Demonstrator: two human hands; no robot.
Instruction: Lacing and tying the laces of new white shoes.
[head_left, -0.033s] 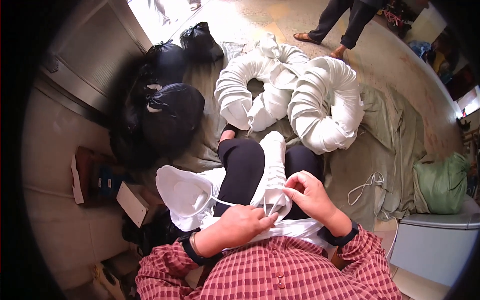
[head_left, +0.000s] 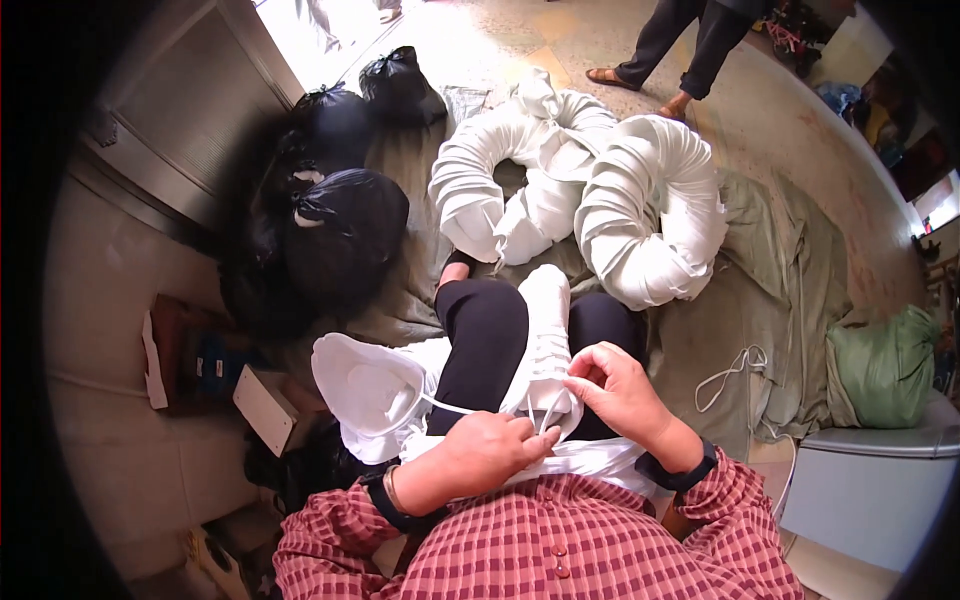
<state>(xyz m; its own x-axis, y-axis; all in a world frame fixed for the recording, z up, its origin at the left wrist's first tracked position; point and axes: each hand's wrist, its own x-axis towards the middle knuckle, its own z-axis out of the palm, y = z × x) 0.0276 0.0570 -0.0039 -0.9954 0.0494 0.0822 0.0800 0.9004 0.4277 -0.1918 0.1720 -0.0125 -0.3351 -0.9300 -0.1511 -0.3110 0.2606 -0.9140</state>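
A long stack of nested white fabric pieces (head_left: 546,310) lies between my legs, its near end close to my body. My left hand (head_left: 482,452) is closed at that near end, its fingertips pinching a thin white cord (head_left: 450,405). The cord runs left to a cup-shaped white fabric piece (head_left: 362,378) beside my left thigh. At the right edge of the stack, my right hand (head_left: 630,398) is closed with thumb and forefinger together on a white edge or cord, too small to tell which. More white cloth (head_left: 600,458) lies across my lap.
Two ring-shaped bundles of white nested fabric, a left bundle (head_left: 465,195) and a right bundle (head_left: 650,265), lie ahead on a greenish cloth (head_left: 760,260). Black bags (head_left: 350,240) stand left. At right are a green sack (head_left: 885,370) and a grey box (head_left: 865,490). A person (head_left: 690,50) stands beyond.
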